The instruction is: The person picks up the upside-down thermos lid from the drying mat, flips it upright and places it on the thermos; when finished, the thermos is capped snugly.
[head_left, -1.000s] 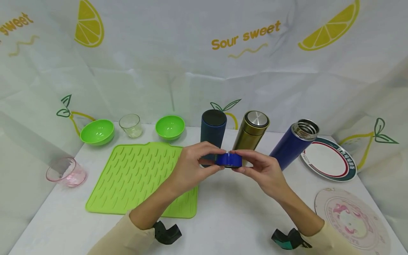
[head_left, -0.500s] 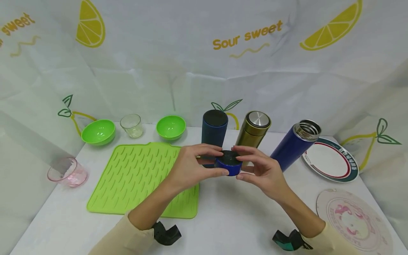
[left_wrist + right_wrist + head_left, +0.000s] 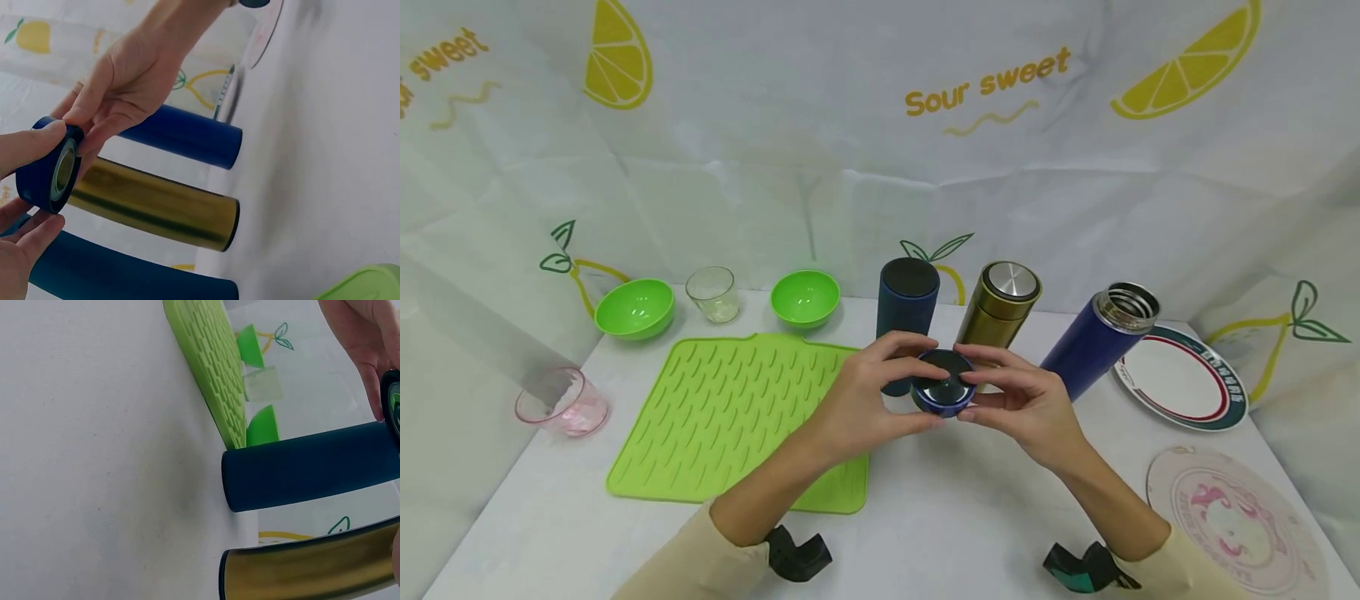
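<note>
In the head view both hands hold a short blue bottle lid [image 3: 942, 398] over the table, its dark round face turned up. My left hand [image 3: 865, 396] pinches it from the left, with fingers over the top edge and the thumb low at the near side. From the right, my right hand [image 3: 1026, 396] grips it with fingertips and thumb. The left wrist view shows the lid [image 3: 40, 178] from below, with a pale ring inside. Behind stand a dark teal bottle [image 3: 908, 304], a gold bottle [image 3: 1000, 304] with a steel-topped lid, and a blue bottle [image 3: 1090, 342] with a bare threaded steel mouth.
A green ribbed mat [image 3: 730, 417] lies left of centre. Behind it are two green bowls [image 3: 805, 297] and a clear glass [image 3: 713, 296]; a pink glass [image 3: 568, 404] stands far left. A rimmed plate [image 3: 1183, 379] and a pink round mat [image 3: 1232, 517] lie right.
The lid has tipped from edge-on so its dark face shows to the head camera. The fingers of both hands have shifted around it. The bottles stay in place.
</note>
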Motion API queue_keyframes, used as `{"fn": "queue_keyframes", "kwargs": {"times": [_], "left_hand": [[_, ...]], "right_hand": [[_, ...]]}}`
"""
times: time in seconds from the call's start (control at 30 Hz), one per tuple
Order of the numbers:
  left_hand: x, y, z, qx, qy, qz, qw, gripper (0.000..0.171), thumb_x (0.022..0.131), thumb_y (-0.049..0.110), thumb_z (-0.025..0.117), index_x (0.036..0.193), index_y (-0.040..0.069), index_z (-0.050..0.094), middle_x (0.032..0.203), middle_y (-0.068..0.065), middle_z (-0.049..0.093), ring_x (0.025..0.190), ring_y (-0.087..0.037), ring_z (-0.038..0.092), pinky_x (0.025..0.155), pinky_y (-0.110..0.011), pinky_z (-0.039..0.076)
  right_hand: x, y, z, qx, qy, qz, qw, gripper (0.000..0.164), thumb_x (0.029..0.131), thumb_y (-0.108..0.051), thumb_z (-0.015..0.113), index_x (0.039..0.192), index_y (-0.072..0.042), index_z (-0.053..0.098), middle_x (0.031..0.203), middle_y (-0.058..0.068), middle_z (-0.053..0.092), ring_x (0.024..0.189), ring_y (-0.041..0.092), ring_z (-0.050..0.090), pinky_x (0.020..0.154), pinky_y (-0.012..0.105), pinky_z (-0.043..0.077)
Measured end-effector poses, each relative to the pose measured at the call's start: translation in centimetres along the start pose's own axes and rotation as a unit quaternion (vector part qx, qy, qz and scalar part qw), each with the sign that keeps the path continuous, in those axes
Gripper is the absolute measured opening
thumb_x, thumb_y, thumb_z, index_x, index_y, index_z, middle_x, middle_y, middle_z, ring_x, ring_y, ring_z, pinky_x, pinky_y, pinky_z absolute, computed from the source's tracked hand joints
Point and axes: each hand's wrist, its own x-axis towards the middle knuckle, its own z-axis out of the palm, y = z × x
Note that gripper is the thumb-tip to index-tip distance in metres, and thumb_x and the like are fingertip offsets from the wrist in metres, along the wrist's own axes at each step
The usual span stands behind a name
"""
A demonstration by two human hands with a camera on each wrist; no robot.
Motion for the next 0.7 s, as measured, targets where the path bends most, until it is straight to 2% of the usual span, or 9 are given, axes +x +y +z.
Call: {"fn": "queue_keyframes", "kwargs": {"times": [0.5,0.7], "left_hand": [[0.01,0.26,0.36,0.013,-0.009,-0.008,0.9998,0.036,0.074,0.016,0.092,0.107,0.013,0.079,0.13,-0.006,0.063,0.123,-0.02,0.063,0.099,-0.028,0.057],[-0.14,0.1,0.22,0.007,-0.001,-0.028,0.9996,0.037,0.073,0.016,0.093,0.107,0.015,0.078,0.129,-0.004,0.063,0.123,-0.018,0.063,0.101,-0.029,0.057]], "right_hand": [[-0.45,0.05,0.31,-0.027,0.008,0.011,1.0,0.042,0.074,0.021,0.077,0.113,0.005,0.072,0.137,-0.002,0.061,0.123,0.012,0.065,0.089,0.027,0.062],[-0.36,-0.46,-0.03,-0.078,-0.005,-0.011,0.997,0.053,0.076,0.021,0.075,0.126,0.007,0.064,0.143,0.0,0.058,0.13,0.01,0.061,0.1,0.023,0.057]]}}
